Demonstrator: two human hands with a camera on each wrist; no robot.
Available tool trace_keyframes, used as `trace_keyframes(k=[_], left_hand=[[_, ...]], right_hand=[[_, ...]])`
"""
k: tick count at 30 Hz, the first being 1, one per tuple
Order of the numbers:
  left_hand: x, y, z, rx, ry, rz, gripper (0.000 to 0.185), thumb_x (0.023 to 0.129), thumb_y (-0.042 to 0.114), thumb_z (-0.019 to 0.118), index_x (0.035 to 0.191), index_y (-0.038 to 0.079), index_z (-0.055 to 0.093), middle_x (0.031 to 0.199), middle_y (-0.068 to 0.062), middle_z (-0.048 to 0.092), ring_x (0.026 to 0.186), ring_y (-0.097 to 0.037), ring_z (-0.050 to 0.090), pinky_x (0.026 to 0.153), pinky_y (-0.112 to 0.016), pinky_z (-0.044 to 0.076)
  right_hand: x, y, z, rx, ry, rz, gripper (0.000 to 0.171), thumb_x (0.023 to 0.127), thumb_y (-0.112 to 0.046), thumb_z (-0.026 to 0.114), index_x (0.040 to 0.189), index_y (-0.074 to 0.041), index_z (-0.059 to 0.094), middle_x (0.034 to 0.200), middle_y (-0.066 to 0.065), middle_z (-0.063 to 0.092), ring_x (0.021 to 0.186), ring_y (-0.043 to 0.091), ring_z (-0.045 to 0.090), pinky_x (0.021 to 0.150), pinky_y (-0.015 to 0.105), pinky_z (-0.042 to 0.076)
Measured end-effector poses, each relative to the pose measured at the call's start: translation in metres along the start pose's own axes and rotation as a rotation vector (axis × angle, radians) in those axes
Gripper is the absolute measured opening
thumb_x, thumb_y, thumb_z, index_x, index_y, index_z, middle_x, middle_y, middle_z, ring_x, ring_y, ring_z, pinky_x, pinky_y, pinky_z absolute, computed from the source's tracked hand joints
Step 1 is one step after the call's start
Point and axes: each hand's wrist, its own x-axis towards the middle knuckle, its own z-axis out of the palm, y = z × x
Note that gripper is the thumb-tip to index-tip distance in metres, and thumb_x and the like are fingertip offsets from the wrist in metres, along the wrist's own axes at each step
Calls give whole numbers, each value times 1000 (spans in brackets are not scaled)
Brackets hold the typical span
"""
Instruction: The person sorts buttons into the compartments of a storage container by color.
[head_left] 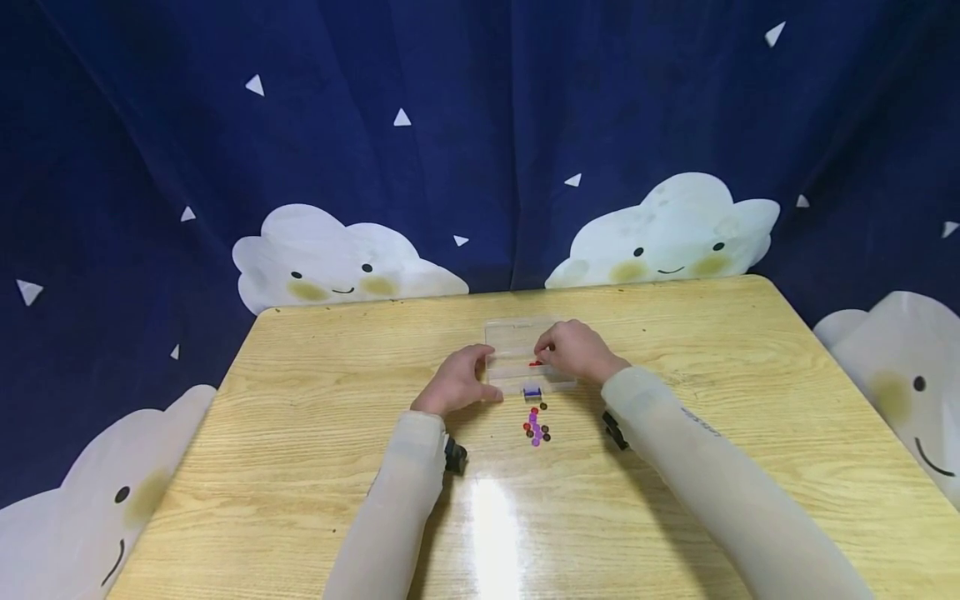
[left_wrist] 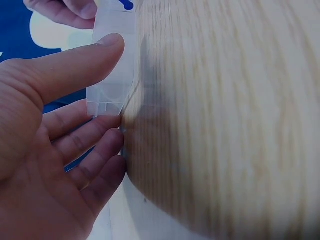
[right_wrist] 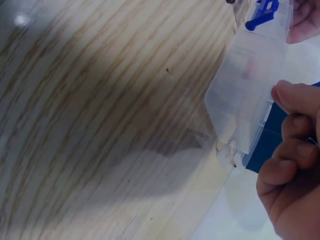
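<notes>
Dark blue cloth printed with smiling clouds hangs behind a wooden table (head_left: 315, 433), seen from the head view. Near the frame's centre sits a clear box (head_left: 517, 350) with compartments. The left hand (head_left: 456, 383) rests at its left edge; the left wrist view shows the thumb (left_wrist: 80, 62) pressed flat against the box wall and the other fingers straight and spread beside it, so this hand steadies the box without closing round it. The right hand (head_left: 576, 350) is over the right part of the box, fingers curled, with a red piece (head_left: 536, 363) at its fingertips above a compartment. Whether it pinches that piece or only touches it, I cannot tell.

A blue piece (head_left: 532, 391) already lies in the box's near compartment. Just below the box, at mid-frame, a small cluster of beads (head_left: 536, 429), dark, red and purple, lies loose on the table. Judging by this, sorting is at an early stage: one or two pieces are in, most beads remain outside.
</notes>
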Motion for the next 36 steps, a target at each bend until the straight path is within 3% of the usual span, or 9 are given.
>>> trace_keyframes(k=[9,22,36], left_hand=[[2,1,0,19,0,1,80,79,22,85,148,13,46,136,-11,58,123,-27,55,106,-44,47],[1,1,-2,21,0,14,80,79,22,84,148,13,46,137,-12,58,124,-27,55,106,-45,47],[3,-3,1,16,7,11,80,79,21,85,148,13,46,138,-12,58,126,-28,54,108,-44,46]], right_hand=[[-3,-6,-2,-11,-6,-43,14,92,-14,67,95,-10,80,97,5,78,95,24,71,89,43,57],[-16,-30,-6,-33,-49,-145,15,92,-11,65,99,-9,78,101,4,77,94,19,71,87,39,59],[-34,-33,0,-26,-68,-265,10,90,-10,69,93,-12,79,91,-4,76,76,6,63,74,29,56]])
